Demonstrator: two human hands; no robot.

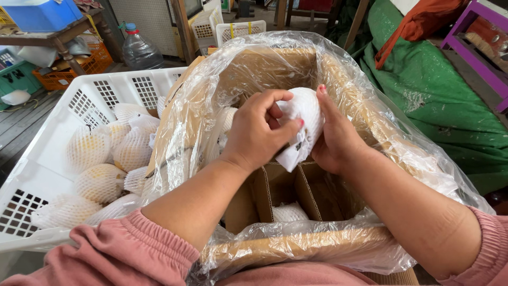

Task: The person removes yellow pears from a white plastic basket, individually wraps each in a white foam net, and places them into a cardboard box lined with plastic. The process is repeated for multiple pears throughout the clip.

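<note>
Over the lined cardboard box (275, 69), left hand (259, 132) and right hand (336, 140) both clutch one white-wrapped fruit (304, 124); netted fruits (100, 182) fill the white crate (58, 111) alongside.

The wrapped fruit (304, 114) is partly hidden behind fingers (275, 100); the white crate (58, 153) is cut off left.

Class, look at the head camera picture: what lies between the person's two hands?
A white wrapped fruit, gripped by the left hand and right hand above the lined box.
</note>
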